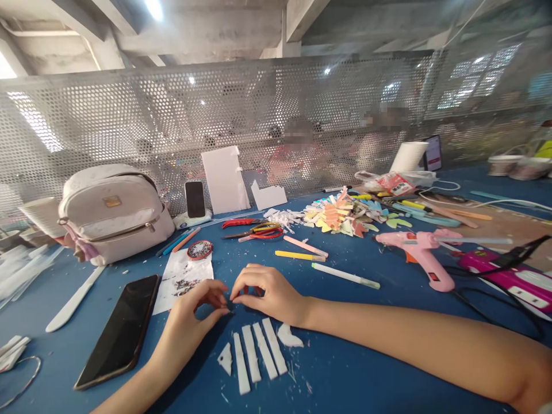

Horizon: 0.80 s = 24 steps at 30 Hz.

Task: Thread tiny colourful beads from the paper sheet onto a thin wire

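Note:
Both hands meet over the blue table, fingertips close together in front of several white foam strips [259,353]. My left hand [190,316] is closed in a loose pinch, thumb near the curled fingers. From the right reaches my right hand [269,293], its thumb and index finger pinched together. Whatever lies between the fingertips, if anything, is too small to make out. The strips lie side by side, with a small white triangular piece [225,359] at their left and an irregular white piece [290,336] at their right.
A black phone [121,330] and white paper [166,283] with a round red tin [199,249] lie left. Ahead are markers [345,275], red-handled scissors [263,231] and paper scraps [340,213]. A pink glue gun [420,253] and power strip [509,276] sit right; a backpack [114,213] stands back left.

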Tool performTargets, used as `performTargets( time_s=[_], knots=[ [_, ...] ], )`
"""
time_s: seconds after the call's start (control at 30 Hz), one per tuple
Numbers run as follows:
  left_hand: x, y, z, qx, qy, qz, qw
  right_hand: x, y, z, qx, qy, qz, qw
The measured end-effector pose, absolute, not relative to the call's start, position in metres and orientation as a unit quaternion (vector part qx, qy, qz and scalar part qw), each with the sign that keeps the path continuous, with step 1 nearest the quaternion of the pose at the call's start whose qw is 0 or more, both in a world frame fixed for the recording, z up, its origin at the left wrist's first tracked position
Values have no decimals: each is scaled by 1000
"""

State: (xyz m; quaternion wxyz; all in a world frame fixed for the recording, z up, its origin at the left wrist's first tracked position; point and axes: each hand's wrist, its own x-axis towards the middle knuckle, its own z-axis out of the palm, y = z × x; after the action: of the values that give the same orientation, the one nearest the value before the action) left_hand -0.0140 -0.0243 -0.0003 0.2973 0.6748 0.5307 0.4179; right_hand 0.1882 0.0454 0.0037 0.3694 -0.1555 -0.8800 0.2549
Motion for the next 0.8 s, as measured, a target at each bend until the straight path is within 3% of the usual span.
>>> performTargets(
  time_s=[0.8],
  knots=[
    [-4,-24,-1,722,534,350,265,186,50,4,-244,-781,412,400]
  ],
)
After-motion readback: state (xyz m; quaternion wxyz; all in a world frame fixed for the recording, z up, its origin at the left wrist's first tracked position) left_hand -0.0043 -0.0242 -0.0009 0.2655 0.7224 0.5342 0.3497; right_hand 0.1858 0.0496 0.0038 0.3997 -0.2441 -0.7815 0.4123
